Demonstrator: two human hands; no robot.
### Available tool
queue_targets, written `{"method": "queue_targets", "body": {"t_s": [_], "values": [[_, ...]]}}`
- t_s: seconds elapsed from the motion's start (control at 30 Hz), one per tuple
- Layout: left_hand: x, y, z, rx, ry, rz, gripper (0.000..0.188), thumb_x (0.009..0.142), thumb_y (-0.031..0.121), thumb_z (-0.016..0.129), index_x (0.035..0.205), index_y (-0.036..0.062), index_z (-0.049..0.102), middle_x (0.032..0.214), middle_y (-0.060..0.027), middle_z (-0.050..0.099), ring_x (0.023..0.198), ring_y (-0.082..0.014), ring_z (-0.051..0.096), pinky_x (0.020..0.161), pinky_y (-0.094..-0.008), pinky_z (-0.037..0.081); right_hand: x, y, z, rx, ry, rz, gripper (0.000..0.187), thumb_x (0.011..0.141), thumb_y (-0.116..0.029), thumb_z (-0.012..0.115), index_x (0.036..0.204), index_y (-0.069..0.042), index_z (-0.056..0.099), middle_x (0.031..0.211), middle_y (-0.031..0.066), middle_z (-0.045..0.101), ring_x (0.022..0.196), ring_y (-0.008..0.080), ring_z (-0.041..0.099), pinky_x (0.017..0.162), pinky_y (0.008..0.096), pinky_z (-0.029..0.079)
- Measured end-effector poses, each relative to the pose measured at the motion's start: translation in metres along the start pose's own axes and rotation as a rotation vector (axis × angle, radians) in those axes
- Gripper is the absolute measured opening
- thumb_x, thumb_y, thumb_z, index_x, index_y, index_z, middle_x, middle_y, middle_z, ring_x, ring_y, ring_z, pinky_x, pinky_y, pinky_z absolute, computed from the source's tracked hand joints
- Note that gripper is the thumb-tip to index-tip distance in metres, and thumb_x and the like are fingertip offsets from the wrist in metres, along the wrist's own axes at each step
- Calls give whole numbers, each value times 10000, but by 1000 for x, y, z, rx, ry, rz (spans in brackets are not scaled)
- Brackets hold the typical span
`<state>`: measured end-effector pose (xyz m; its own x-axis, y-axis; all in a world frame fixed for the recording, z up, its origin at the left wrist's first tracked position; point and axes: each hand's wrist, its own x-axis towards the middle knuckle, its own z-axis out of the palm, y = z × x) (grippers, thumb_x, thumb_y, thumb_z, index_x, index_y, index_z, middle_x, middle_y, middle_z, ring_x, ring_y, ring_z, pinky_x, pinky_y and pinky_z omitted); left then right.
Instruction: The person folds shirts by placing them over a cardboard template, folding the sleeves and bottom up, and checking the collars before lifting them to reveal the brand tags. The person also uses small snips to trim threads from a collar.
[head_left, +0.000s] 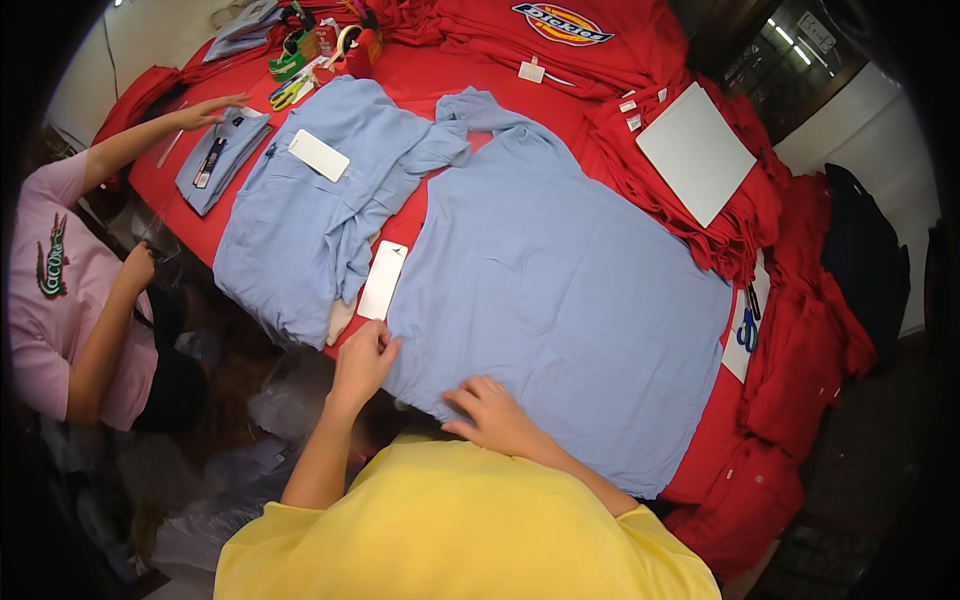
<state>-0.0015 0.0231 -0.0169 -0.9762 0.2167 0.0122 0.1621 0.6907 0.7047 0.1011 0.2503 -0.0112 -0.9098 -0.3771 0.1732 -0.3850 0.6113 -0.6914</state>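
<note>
A light blue shirt (560, 290) lies spread flat in front of me on the red-covered table. My left hand (365, 362) is at its left edge, fingers bent and closed, thumb and forefinger pinching the fabric. Just beyond those fingertips lies a white card (382, 280), close along the shirt's side. My right hand (490, 412) rests at the near edge of the shirt, fingers apart and holding nothing. To the left is a loose pile of light blue shirts (310, 220) with another white card (319, 155) on top.
Red garments (590, 60) heap along the far side; a pale board (697, 155) tops the right pile. Blue-handled scissors (746, 330) lie at right; tape and tools (300, 70) stand far left. A co-worker in pink (80, 300) reaches toward a folded shirt (222, 160). Plastic bags (230, 510) lie below.
</note>
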Motion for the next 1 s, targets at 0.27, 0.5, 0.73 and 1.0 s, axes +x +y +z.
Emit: {"method": "queue_targets", "body": {"t_s": [0.27,0.5,0.73,1.0], "values": [[21,-4,-5,-1214,-151,-303,139,845,-14,516,945,82,526,936,7,550,903,-90,478,865,-239,353,-1,-26,11,151,-97,-26,115,834,-145,658,862,-71,575,841,82,548,846,273,522,785,365,392],[35,-11,-55,-581,-379,-138,490,773,-54,493,1233,40,631,1180,-70,623,1041,-127,545,919,-230,401,-18,-19,-4,210,269,119,57,871,-87,616,907,-44,608,1012,119,616,970,286,564,866,371,433],[71,-32,-22,-536,-245,-149,456,766,-27,594,1217,28,631,1257,-132,603,1159,-215,547,999,-292,390,-92,55,-77,-442,731,598,232,920,-167,554,1120,-63,607,1262,153,543,1190,332,470,1022,491,320],[45,6,-6,228,107,132,527,785,46,647,1301,91,552,1361,-170,483,1234,-368,459,1045,-420,359,-179,90,-73,-723,835,875,445,909,-188,572,1328,-65,487,1418,177,409,1307,365,361,1077,523,249]]}}
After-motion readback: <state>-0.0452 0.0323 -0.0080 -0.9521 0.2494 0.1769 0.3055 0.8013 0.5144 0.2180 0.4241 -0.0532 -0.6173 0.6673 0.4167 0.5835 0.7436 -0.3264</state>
